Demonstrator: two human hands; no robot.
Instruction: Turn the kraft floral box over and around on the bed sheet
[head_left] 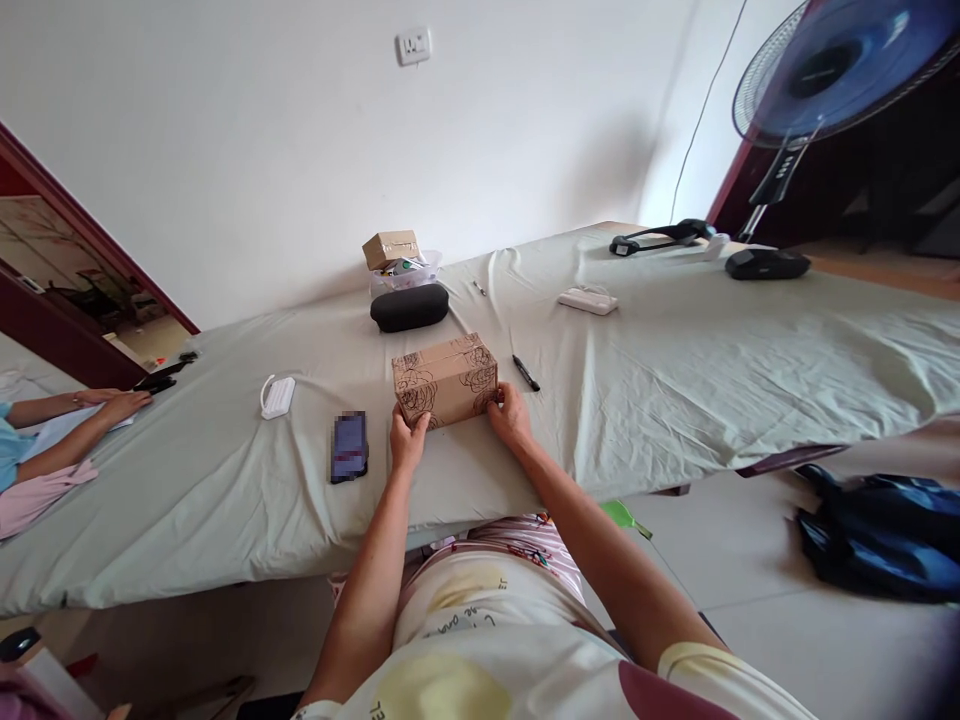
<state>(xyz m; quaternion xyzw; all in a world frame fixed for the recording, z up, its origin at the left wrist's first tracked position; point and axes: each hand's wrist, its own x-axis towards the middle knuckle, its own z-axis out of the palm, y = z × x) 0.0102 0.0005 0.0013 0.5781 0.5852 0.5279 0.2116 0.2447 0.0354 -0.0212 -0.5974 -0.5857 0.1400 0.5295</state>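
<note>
Centre of the frame, there's the cardboard box [445, 380] with flower doodles drawn on its front face, sitting flat on the worktop [675, 380], which is draped in a pale green sheet. Both hands are on it: the left hand [407, 437] presses against the lower left corner, fingers curled round the edge, and the right hand [510, 413] cups the lower right corner, so the box is gripped between the two, resting on the cloth. Just right of the box lies a black pen [526, 373], close to the right hand but not touching. To the left, a dark phone [349, 446] lies flat near the left hand, and further left a small white gadget [277, 396]. Behind the box, a black oval case [409, 307], and behind that a clear tub [409, 272] with a smaller cardboard box [390, 249] perched on top. Up towards the upper right, a white flat device [588, 299], a black headset [660, 238] and another black case [766, 264]. A blue fan [847, 65] fills the top right corner. At the far left edge, another person's hand [120, 404] rests on the sheet.
</note>
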